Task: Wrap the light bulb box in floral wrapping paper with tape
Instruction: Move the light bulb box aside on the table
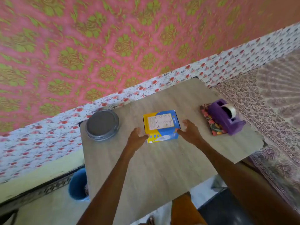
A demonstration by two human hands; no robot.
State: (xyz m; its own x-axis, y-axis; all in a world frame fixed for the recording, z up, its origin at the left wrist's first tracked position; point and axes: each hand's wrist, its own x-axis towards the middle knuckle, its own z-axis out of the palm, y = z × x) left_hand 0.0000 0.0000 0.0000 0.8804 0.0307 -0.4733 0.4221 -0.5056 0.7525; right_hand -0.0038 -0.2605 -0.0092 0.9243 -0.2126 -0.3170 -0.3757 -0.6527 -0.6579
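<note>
Left grip [137, 137]: at the near left corner of the light bulb box [160, 125]; thumb tip against that corner, fingers curled beside the left side. Blur hides whether they close on the box, so a hold cannot be told.
Right grip [189, 129]: at the near right corner of the box; thumb tip touching the edge, fingers loosely curved and half wide, standing just apart from the right side.
Light bulb box: yellow and blue, lying flat on the bench [154, 168] between the two grips, with its printed white panel facing up.
Floral wrapping paper [204, 111]: folded, on the bench to the right of the right grip, apart from the box.
Tape dispenser [225, 116]: purple, with a roll of clear tape, resting on the folded paper.
Round tin [102, 125]: grey, flat-topped, on the bench to the left of the left grip.
Bench: pale wood grain, carrying all of the above.
Bucket [77, 184]: blue, on the floor below and to the left of the left forearm.
Patterned cloth [81, 46]: pink and green, beyond the bench, far side of both grips.
Bedspread [267, 95]: mauve print, to the right of the bench.
</note>
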